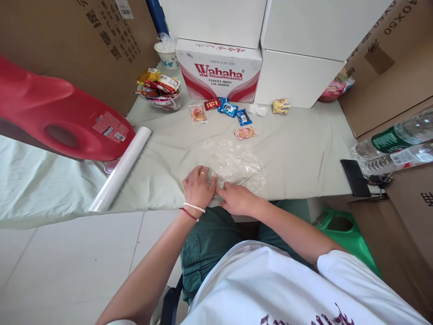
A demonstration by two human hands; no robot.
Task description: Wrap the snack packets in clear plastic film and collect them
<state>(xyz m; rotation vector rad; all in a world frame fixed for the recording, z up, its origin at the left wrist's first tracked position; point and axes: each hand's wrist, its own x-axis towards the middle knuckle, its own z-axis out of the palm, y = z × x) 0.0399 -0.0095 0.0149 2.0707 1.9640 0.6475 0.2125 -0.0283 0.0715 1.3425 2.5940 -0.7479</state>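
Clear plastic film [237, 164] is lying crumpled at the near edge of the bench [304, 149], right in front of us. Our left grip [198, 186] is curling its fingers shut on the film's near left corner. Our right grip [237, 199] is resting knuckles up just beside it, fingertips touching the film's near edge; we cannot tell whether it is pinching or only pressing.

Beyond the film, loose snack packets are lying on the pale cloth. A pink packet [245, 132] is sitting nearest, with two blue packets [243, 117], a red packet [212, 104] and an orange packet [198, 113] behind it, and a yellow packet [281, 106] is lying well to the right. At the far left a clear bowl [169, 104] is holding a heap of more packets, and behind it a paper cup [168, 58] is holding crumpled clear plastic.

A Wahaha carton [219, 70] is standing behind the packets, beside white boxes [297, 72]. A white roll [120, 171] is lying to our left, near a red jug [61, 117]. Two water bottles [399, 149] are lying at the right, above a black phone [355, 178].
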